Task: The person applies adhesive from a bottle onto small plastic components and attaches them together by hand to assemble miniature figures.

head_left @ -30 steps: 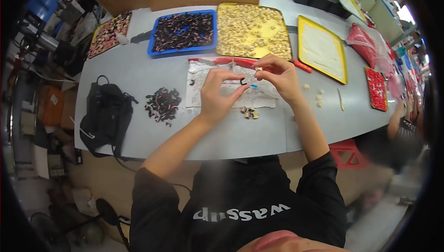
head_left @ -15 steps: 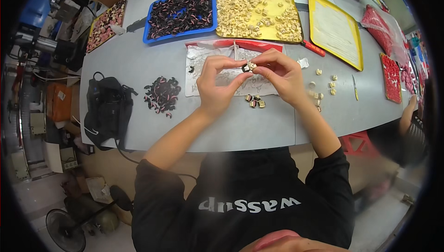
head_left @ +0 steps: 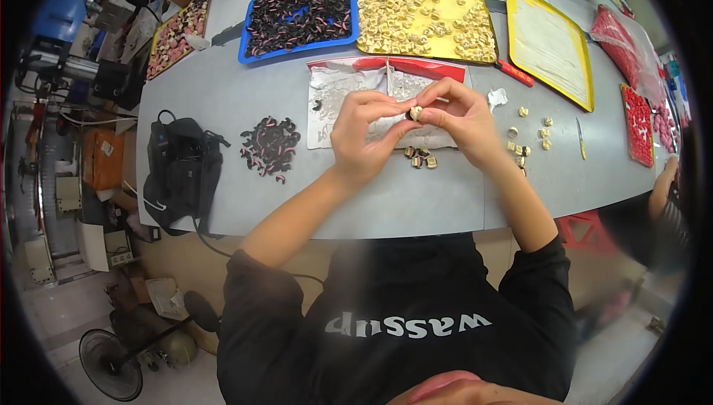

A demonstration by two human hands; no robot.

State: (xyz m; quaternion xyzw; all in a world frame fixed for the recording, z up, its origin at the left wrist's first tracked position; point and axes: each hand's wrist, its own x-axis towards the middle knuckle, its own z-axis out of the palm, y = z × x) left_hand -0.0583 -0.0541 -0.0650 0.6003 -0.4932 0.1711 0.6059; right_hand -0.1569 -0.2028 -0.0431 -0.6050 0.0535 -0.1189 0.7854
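Above a white sheet (head_left: 323, 128) with a red edge, my two hands meet. Both pinch one small cream piece (head_left: 415, 113) with a dark part at its left side. My left hand (head_left: 362, 134) grips it from the left, fingertips closed. From the other side, the thumb and forefinger of my right hand (head_left: 466, 124) press on it. Just below lies a little group of cream-and-black pieces (head_left: 420, 157). A pile of black and pink curved pieces (head_left: 271, 145) is left of my left hand. Loose cream pieces (head_left: 546, 134) lie right of my right hand.
At the back stand a blue tray (head_left: 243, 52) of black and pink pieces and a yellow tray (head_left: 445, 15) of cream pieces. Farther right are a red marker-like stick (head_left: 515, 73), a yellow-rimmed tray (head_left: 549, 44) and a slim knife-like tool (head_left: 581, 140). A black bag (head_left: 182, 171) lies left.
My fingers have closed further around the cream piece, so its dark part shows less. The whole view has shifted slightly; the piles look the same.
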